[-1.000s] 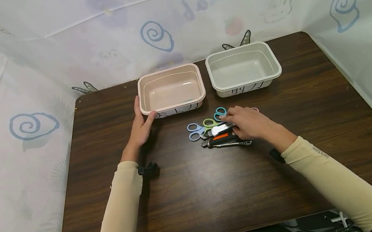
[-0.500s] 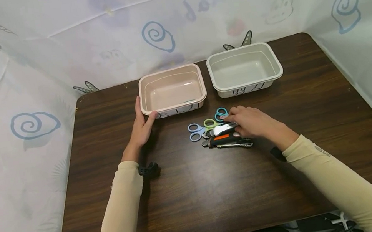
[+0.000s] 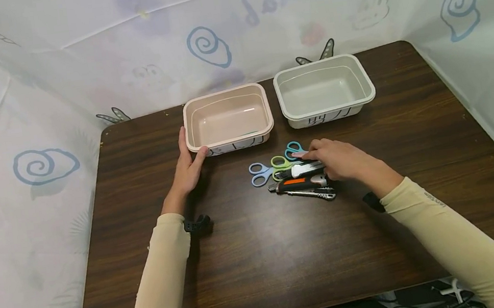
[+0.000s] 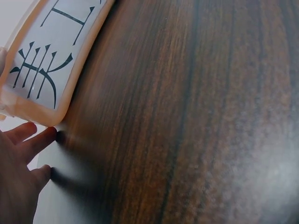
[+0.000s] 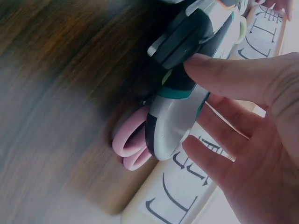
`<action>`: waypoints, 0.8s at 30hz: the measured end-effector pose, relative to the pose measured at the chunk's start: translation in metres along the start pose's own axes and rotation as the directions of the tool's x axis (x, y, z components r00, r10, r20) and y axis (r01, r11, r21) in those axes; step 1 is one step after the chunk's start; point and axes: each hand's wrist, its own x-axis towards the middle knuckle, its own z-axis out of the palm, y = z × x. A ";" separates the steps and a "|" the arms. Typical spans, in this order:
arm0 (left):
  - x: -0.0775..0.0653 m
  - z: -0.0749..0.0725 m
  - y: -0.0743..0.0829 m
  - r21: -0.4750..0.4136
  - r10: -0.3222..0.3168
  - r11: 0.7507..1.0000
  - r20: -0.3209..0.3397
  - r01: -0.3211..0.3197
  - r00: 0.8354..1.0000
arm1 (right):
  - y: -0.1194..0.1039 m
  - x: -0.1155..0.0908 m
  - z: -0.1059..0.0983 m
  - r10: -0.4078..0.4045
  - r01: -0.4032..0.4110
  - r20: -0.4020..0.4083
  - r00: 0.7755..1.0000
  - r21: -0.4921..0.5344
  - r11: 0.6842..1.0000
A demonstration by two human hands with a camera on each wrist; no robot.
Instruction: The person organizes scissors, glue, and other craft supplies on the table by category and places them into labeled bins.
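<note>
My left hand (image 3: 188,170) rests against the left front corner of the pink bin (image 3: 224,92), thumb at the front, straight fingers along the side. My right hand (image 3: 345,161) pinches the end of a white-and-black utility knife (image 3: 308,168), thumb on one side and fingers on the other in the right wrist view. Nearest me lie an orange-and-black utility knife (image 3: 299,183) and a slim silver cutter (image 3: 316,193). Beyond are light-blue scissors (image 3: 261,176), green scissors (image 3: 277,161) and teal scissors (image 3: 291,151). Pink scissor handles (image 5: 128,135) show below the held knife.
A grey-white bin (image 3: 327,113) with a lettered label stands right of the pink one, at the back of the dark wooden table (image 3: 260,265). A small teal sliver (image 3: 251,133) shows inside the pink bin. Printed cloth (image 3: 146,48) hangs behind the table.
My right hand has drawn slightly right with the white-and-black knife. The silver cutter's right end has shifted toward me. My left hand stays at the pink bin.
</note>
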 end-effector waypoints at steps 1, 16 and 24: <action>0.000 0.000 0.000 -0.002 -0.001 1.000 0.000 0.001 1.000 | 0.001 -0.001 0.000 -0.006 0.006 -0.008 1.000 0.000 1.000; 0.001 0.001 -0.004 -0.025 0.013 1.000 0.007 -0.012 1.000 | 0.008 -0.008 0.006 -0.040 0.038 -0.057 0.998 -0.036 0.999; 0.007 0.005 -0.036 0.014 0.012 1.000 -0.026 -0.012 1.000 | 0.009 -0.010 0.007 -0.063 0.060 -0.070 0.996 -0.038 0.997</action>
